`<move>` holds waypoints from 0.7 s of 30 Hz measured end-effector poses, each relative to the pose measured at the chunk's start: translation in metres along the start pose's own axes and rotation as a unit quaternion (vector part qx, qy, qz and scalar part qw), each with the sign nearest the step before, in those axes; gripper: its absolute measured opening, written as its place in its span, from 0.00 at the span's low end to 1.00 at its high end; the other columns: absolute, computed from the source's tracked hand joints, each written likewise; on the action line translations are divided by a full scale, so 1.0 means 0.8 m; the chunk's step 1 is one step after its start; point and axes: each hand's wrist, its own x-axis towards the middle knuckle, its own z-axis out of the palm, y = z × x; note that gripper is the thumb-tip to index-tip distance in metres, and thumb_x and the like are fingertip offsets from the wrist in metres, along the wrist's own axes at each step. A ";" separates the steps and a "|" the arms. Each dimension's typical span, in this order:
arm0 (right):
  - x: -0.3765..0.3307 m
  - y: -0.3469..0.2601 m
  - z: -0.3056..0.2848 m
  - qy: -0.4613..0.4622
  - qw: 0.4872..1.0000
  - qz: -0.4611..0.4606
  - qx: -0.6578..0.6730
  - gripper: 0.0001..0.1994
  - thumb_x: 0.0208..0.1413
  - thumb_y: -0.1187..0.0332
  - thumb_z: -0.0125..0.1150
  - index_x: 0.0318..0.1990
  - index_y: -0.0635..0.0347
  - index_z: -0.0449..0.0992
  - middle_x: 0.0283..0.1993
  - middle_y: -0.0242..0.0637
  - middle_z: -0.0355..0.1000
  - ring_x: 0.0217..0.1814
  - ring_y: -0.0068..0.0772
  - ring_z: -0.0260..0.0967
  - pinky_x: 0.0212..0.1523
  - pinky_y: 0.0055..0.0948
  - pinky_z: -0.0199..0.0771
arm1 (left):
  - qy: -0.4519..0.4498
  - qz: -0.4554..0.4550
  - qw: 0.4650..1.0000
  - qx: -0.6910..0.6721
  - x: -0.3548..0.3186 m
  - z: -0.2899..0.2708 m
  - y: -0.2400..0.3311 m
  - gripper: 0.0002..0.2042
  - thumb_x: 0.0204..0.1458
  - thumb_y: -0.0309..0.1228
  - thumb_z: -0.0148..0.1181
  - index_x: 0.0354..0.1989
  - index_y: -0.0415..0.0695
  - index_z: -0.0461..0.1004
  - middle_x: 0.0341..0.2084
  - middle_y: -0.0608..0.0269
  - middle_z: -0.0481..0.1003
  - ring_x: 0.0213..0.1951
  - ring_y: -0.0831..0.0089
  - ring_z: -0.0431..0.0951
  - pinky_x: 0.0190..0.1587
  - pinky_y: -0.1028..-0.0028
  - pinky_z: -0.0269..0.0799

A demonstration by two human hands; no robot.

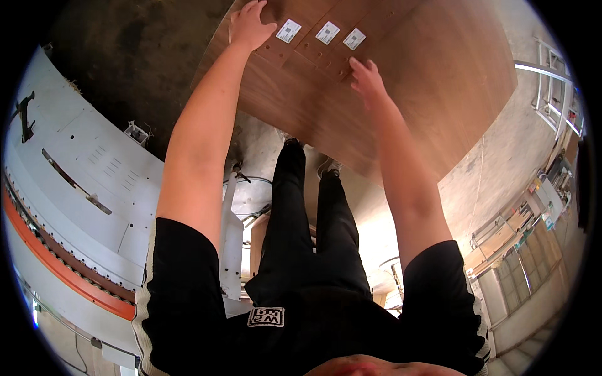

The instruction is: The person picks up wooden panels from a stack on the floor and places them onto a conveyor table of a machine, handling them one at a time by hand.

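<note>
Several narrow brown wood panels (336, 66) lie side by side on a large brown wood-grain board (439, 81). Three white printed labels (327, 32) stick to them, and small round holes show near their ends. My left hand (248, 26) rests at the left side of the panels, thumb and fingers apart, with nothing visible in its grasp. Beside the near right corner of the panels is my right hand (369, 80), its forefinger stretched toward that corner and its thumb apart. Whether that fingertip touches the panel I cannot tell. The panels' far ends run out of view.
A long white machine (94, 156) with an orange strip (69, 266) stands along my left. My legs and shoes are just below the board's near edge. At the far right are a metal rack (552, 94) and a cluttered bench (552, 197).
</note>
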 end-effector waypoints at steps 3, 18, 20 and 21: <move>0.016 0.004 0.001 0.005 0.999 0.018 -0.048 0.49 0.54 0.51 0.69 0.75 0.59 0.45 0.71 0.43 0.55 0.67 0.36 0.60 0.59 0.41 0.71 | 0.023 0.007 1.000 0.009 -0.026 0.017 0.006 0.32 0.49 0.38 0.62 0.67 0.57 0.65 0.66 0.61 0.64 0.64 0.58 0.65 0.67 0.61 0.61; -0.104 0.287 -0.021 0.084 0.993 -0.083 -0.019 0.36 0.48 0.65 0.74 0.62 0.71 0.64 0.55 0.43 0.73 0.54 0.27 0.71 0.53 0.28 0.73 | -0.009 -0.080 0.985 -0.154 -0.334 0.070 -0.016 0.29 0.48 0.29 0.63 0.63 0.47 0.68 0.64 0.56 0.67 0.61 0.51 0.66 0.65 0.60 0.61; -0.147 0.318 -0.016 0.065 0.997 -0.033 0.030 0.35 0.48 0.65 0.74 0.61 0.70 0.64 0.54 0.43 0.73 0.52 0.29 0.72 0.52 0.29 0.73 | -0.033 -0.119 0.981 -0.152 -0.382 0.070 -0.026 0.32 0.49 0.30 0.64 0.66 0.47 0.65 0.65 0.53 0.66 0.60 0.52 0.66 0.65 0.60 0.61; -0.162 0.327 -0.014 0.055 0.997 -0.009 0.054 0.35 0.49 0.64 0.74 0.61 0.70 0.64 0.54 0.43 0.73 0.52 0.29 0.72 0.52 0.29 0.73 | -0.046 -0.158 0.973 -0.160 -0.403 0.072 -0.033 0.34 0.48 0.33 0.66 0.67 0.46 0.63 0.65 0.50 0.65 0.61 0.52 0.66 0.65 0.60 0.61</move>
